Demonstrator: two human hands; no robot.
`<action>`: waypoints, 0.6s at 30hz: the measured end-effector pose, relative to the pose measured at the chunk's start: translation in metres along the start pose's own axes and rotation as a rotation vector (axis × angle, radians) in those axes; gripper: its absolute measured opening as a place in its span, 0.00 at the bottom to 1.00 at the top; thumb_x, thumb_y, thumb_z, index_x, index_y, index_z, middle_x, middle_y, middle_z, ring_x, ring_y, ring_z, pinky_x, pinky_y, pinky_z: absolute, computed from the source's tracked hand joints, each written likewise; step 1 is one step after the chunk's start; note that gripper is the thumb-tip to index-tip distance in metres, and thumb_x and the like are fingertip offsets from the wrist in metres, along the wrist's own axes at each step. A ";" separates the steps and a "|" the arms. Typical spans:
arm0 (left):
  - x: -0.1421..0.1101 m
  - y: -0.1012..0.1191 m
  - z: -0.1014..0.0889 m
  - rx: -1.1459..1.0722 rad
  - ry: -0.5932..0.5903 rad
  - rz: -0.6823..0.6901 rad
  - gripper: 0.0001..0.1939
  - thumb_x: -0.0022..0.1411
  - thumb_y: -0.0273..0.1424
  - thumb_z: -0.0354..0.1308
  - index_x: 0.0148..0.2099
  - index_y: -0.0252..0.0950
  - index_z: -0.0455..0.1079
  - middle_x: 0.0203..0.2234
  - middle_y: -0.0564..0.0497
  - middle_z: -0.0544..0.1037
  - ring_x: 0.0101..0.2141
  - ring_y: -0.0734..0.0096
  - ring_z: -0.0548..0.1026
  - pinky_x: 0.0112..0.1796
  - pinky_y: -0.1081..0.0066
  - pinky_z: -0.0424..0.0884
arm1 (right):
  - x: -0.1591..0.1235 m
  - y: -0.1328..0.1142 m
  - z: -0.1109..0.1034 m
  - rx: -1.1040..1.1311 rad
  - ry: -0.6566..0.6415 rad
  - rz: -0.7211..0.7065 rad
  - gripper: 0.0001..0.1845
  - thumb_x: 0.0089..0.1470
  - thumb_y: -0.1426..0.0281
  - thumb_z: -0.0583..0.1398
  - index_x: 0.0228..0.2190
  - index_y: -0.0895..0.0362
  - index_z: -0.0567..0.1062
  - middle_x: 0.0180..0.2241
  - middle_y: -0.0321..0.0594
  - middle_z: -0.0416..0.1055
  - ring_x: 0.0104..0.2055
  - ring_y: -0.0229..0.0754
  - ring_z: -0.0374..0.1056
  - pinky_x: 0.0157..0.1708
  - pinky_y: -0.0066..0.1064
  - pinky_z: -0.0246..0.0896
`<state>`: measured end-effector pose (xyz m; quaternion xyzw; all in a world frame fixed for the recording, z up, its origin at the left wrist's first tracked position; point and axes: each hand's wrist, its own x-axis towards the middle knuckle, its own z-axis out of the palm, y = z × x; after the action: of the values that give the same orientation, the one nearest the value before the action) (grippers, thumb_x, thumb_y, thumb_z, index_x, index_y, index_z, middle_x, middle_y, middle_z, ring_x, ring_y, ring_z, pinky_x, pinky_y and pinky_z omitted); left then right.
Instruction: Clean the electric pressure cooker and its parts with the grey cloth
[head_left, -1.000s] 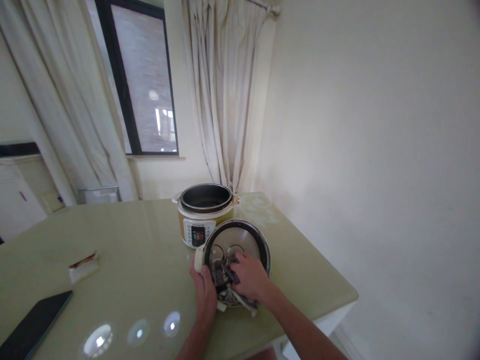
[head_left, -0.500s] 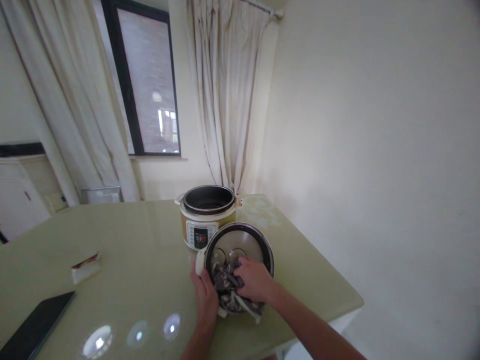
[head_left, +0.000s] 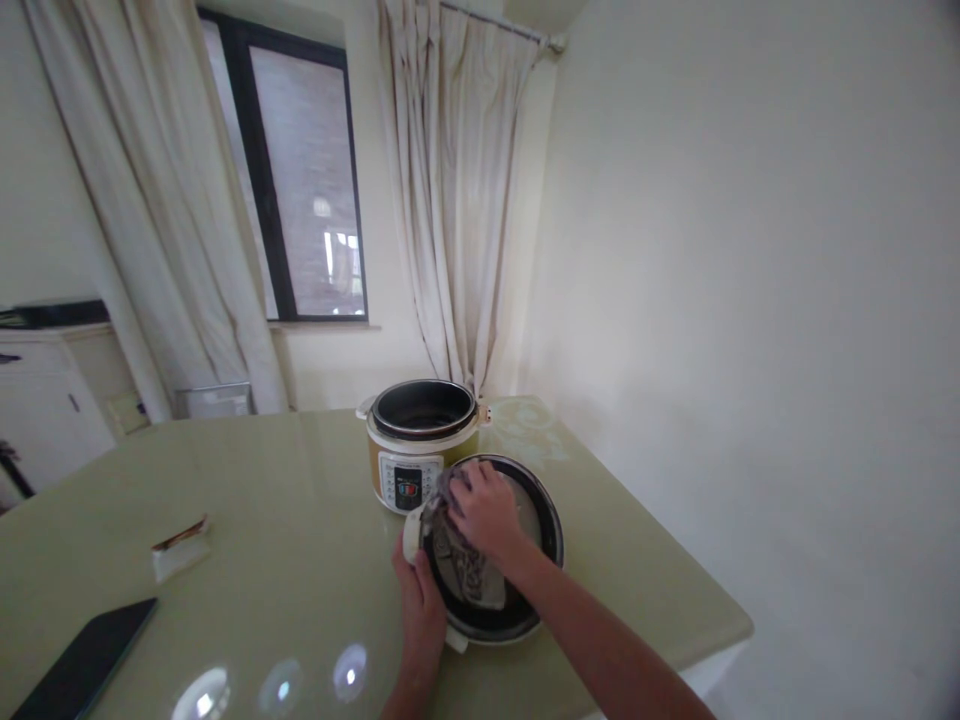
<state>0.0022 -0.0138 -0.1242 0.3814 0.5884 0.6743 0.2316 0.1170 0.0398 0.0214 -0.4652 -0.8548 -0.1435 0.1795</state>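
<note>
A round pressure cooker lid (head_left: 553, 520) is tilted with its metal underside toward me, dark sealing ring around the rim. My left hand (head_left: 421, 610) grips its left edge by the white handle part. Bunched under the fingers of my right hand (head_left: 484, 510) is a grey patterned cloth (head_left: 469, 570), pressed against the upper left of the lid's inner face; part of it hangs down over the metal. Just behind the lid stands the electric pressure cooker (head_left: 409, 485), uncovered, with a dark inner pot and a front control panel.
A black flat device (head_left: 86, 655) lies on the pale green table (head_left: 285, 520) at the left. Near it is a small white packet (head_left: 180, 552) with a reddish-brown edge. A wall (head_left: 712, 300) runs along the right, and curtains (head_left: 457, 200) hang behind the table.
My right hand has moved the cloth from the lower part of the lid up to its upper left rim. My left hand still holds the lid. The whole view has shifted slightly.
</note>
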 end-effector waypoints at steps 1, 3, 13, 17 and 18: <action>0.001 -0.001 0.000 -0.011 -0.004 0.010 0.41 0.72 0.58 0.42 0.72 0.32 0.55 0.66 0.31 0.68 0.65 0.49 0.68 0.63 0.53 0.66 | 0.001 -0.012 0.007 0.025 0.017 -0.082 0.13 0.67 0.63 0.61 0.48 0.54 0.78 0.53 0.49 0.71 0.55 0.54 0.63 0.51 0.44 0.65; 0.001 -0.002 0.001 -0.020 -0.004 0.028 0.41 0.72 0.58 0.42 0.72 0.32 0.55 0.66 0.30 0.67 0.65 0.47 0.68 0.64 0.52 0.66 | 0.004 -0.026 0.015 0.050 0.033 -0.205 0.13 0.70 0.66 0.56 0.48 0.54 0.78 0.53 0.49 0.72 0.55 0.54 0.63 0.51 0.45 0.64; -0.005 0.014 0.001 0.053 0.003 0.030 0.42 0.72 0.58 0.42 0.73 0.31 0.54 0.66 0.31 0.67 0.65 0.48 0.68 0.64 0.55 0.65 | -0.012 0.069 -0.034 -0.117 -0.111 0.245 0.13 0.66 0.71 0.59 0.47 0.55 0.81 0.54 0.55 0.70 0.58 0.59 0.61 0.53 0.49 0.63; -0.005 0.014 0.001 0.063 0.016 0.034 0.42 0.73 0.57 0.42 0.74 0.30 0.54 0.67 0.29 0.66 0.66 0.48 0.67 0.64 0.54 0.66 | -0.059 0.078 -0.041 -0.133 -0.257 0.264 0.11 0.60 0.72 0.64 0.44 0.54 0.83 0.53 0.54 0.71 0.57 0.61 0.63 0.51 0.48 0.64; -0.005 0.014 0.001 0.064 0.019 0.031 0.41 0.73 0.56 0.42 0.74 0.30 0.53 0.68 0.29 0.65 0.66 0.48 0.67 0.63 0.54 0.66 | -0.070 0.077 -0.041 -0.105 -0.296 0.256 0.11 0.58 0.71 0.65 0.43 0.54 0.83 0.53 0.53 0.71 0.57 0.60 0.64 0.50 0.46 0.65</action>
<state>0.0081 -0.0203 -0.1117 0.3914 0.6059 0.6621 0.2031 0.2244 0.0116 0.0331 -0.5948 -0.7972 -0.0940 0.0441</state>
